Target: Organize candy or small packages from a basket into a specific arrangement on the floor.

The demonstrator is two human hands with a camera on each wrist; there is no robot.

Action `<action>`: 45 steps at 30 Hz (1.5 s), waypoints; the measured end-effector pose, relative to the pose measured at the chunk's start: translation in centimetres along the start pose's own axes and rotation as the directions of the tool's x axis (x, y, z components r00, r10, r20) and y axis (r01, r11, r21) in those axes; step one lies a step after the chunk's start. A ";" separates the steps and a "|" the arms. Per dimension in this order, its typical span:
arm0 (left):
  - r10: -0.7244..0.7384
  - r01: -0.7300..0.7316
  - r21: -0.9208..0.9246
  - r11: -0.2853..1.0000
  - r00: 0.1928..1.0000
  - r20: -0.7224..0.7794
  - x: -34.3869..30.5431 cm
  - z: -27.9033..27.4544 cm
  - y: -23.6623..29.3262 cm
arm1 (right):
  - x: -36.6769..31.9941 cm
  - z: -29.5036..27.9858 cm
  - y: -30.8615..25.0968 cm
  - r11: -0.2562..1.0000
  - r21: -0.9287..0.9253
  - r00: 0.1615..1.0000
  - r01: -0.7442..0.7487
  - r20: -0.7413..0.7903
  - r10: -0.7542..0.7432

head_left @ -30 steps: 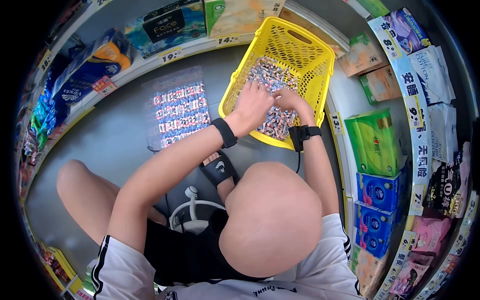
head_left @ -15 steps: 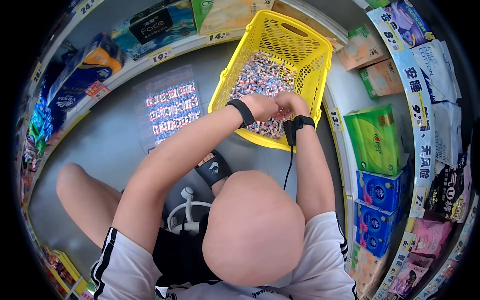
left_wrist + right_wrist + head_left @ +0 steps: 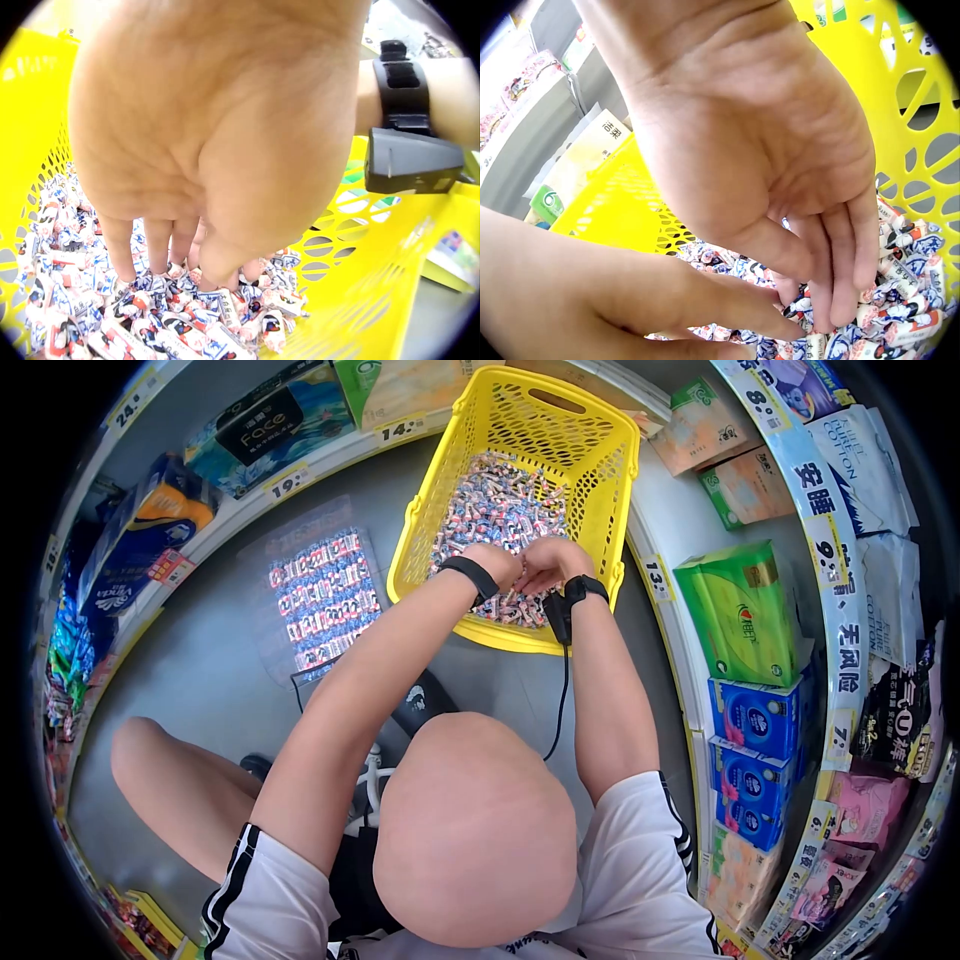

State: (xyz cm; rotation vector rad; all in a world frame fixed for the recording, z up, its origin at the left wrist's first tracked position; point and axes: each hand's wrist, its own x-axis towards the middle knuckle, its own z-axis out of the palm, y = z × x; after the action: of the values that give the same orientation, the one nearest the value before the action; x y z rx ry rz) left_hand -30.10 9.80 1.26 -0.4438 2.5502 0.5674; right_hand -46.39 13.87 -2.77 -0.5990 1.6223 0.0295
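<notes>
White-and-blue sweets (image 3: 911, 330) meet the fingertips of the right hand (image 3: 769, 157), whose fingers I see long and loose; whether the left hand (image 3: 202, 142) pinches one, I cannot tell. I judge each one light, firm, slightly slick in its wrapper, best pinched round the middle, off the twisted ends. They lie heaped beneath both hands in the basket (image 3: 510, 637), upper centre of the frame; left of it, more lie in rows in or on a clear sheet (image 3: 305, 528).

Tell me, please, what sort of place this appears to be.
Most likely a shop aisle, perhaps in a supermarket: price tags line the shelf edges, packaged goods stand on display, and a yellow shopping basket holds many small wrapped sweets.
</notes>
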 end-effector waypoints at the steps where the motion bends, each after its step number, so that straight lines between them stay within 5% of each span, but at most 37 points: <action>1: -0.009 0.009 0.006 1.000 1.000 0.017 0.0 -0.1 0.1 | 0.1 -0.1 -0.4 0.999 -0.019 0.999 -0.051 0.019 0.051; 15: 0.137 -0.137 -0.013 0.991 0.991 -0.014 -0.2 -0.6 0.5 | -1.3 -0.1 -0.8 0.987 -0.158 0.997 -0.040 -0.077 0.028; 18: 0.138 -0.138 -0.036 0.990 0.990 0.005 0.0 -0.8 0.1 | -4.1 0.1 -1.5 0.956 -0.277 0.975 0.095 -0.170 -0.146; 20: 0.161 -0.171 -0.087 0.981 0.981 -0.110 -1.1 -1.3 -0.3 | -2.6 -0.5 -0.8 0.846 -0.446 0.919 0.293 -0.112 -0.378; 24: 0.085 -0.083 -0.089 0.993 0.996 0.021 -3.6 -4.2 -0.3 | -4.4 0.8 -1.6 0.817 -0.509 0.922 0.272 -0.105 -0.372; 26: 0.109 -0.110 -0.090 0.990 0.994 -0.008 -4.8 -4.2 -0.8 | -5.6 0.8 -2.4 0.821 -0.506 0.923 0.263 -0.117 -0.368; 28: 0.124 -0.159 -0.146 0.976 0.966 -0.226 -5.0 -3.1 -1.9 | -7.4 1.1 -3.7 0.773 -0.565 0.871 0.288 -0.180 -0.456; 30: 0.089 -0.104 -0.076 0.992 0.980 -0.180 -5.6 -3.1 -2.4 | -9.3 1.5 -4.6 0.747 -0.575 0.843 0.333 -0.173 -0.509; 34: 0.092 -0.177 -0.159 0.971 0.896 -0.434 -8.7 -3.0 -2.8 | -11.5 2.3 -7.1 0.670 -0.601 0.779 0.436 -0.121 -0.616; 36: 0.080 -0.278 -0.221 0.935 0.771 -0.632 -11.4 -3.1 -2.5 | -11.6 2.9 -8.1 0.614 -0.642 0.708 0.459 -0.153 -0.690; 38: 0.025 -0.254 -0.258 0.932 0.757 -0.653 -14.1 -3.1 -2.0 | -12.5 4.1 -9.1 0.613 -0.636 0.705 0.469 -0.149 -0.693; 40: -0.011 -0.290 -0.247 0.925 0.630 -0.777 -16.2 -2.7 -2.4 | -14.4 5.8 -10.3 0.563 -0.659 0.658 0.499 -0.135 -0.741; 42: -0.041 -0.272 -0.273 0.923 0.634 -0.772 -17.9 -2.3 -3.1 | -14.1 6.6 -11.2 0.510 -0.696 0.632 0.505 -0.104 -0.768; 44: -0.010 -0.333 -0.221 0.917 0.534 -0.845 -19.3 -1.5 -4.0 | -15.1 8.0 -12.2 0.416 -0.684 0.536 0.599 -0.044 -0.843; 45: -0.007 -0.302 -0.189 0.934 0.516 -0.857 -20.2 -1.3 -4.3 | -15.2 8.6 -12.9 0.470 -0.605 0.562 0.643 -0.046 -0.826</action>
State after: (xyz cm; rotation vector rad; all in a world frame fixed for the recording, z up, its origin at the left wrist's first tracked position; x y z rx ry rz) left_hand -12.11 9.58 11.46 -0.7700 3.4917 1.0454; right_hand -33.14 11.34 14.24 -1.8366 1.5236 -0.3161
